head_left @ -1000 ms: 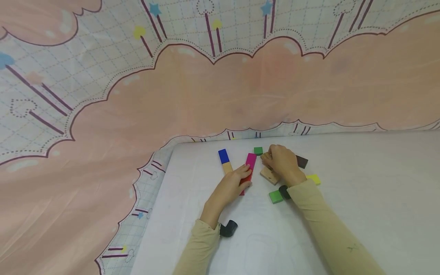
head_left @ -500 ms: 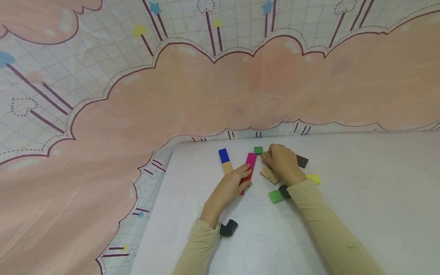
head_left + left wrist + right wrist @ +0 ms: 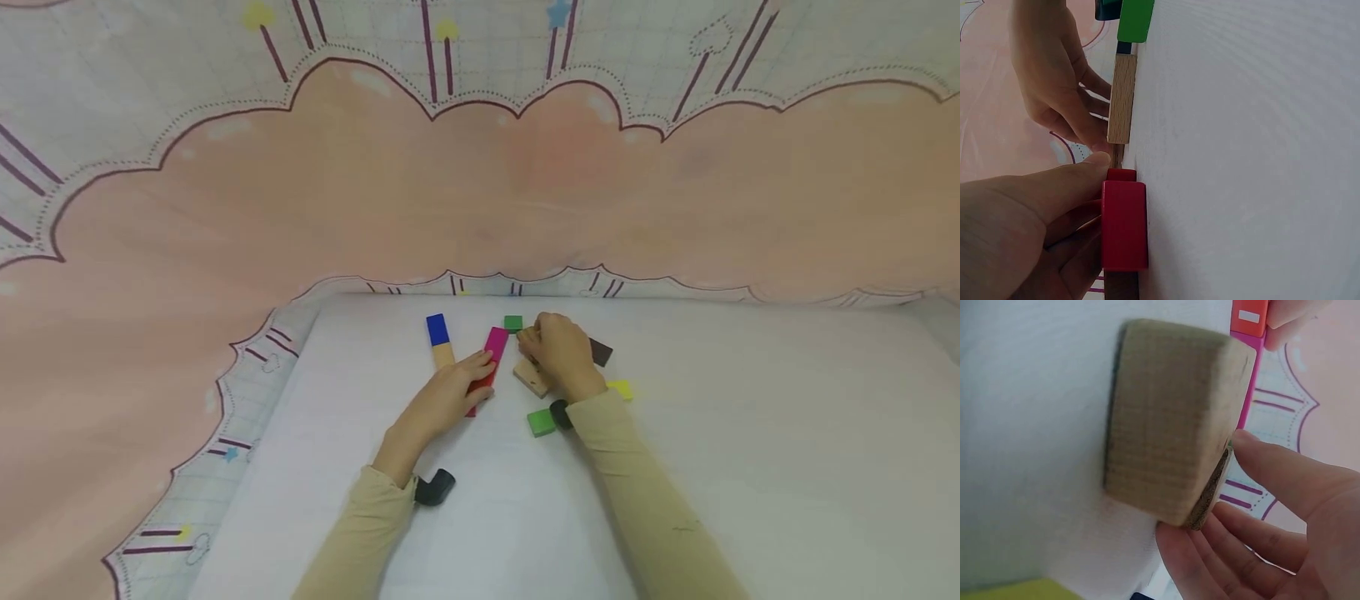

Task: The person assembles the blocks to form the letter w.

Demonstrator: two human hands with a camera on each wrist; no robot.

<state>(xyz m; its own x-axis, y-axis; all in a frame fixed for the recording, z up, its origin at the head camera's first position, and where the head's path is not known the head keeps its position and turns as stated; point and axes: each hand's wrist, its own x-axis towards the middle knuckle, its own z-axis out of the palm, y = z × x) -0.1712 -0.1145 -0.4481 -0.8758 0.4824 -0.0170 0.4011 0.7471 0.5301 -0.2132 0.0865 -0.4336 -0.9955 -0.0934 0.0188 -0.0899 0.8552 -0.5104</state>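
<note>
left hand, below centre: unclenched, resting on red block | right hand, right of centre: pinching wood block

A glossy red rectangular block is partly covered by the left hand, its top left visible between the fingers and the thumb. A magenta oblong block is laid end to end with it, slanting away beyond the fingertips. A natural-brown wooden block is pinched between the right hand's thumb and fingers, mostly hidden.
</note>
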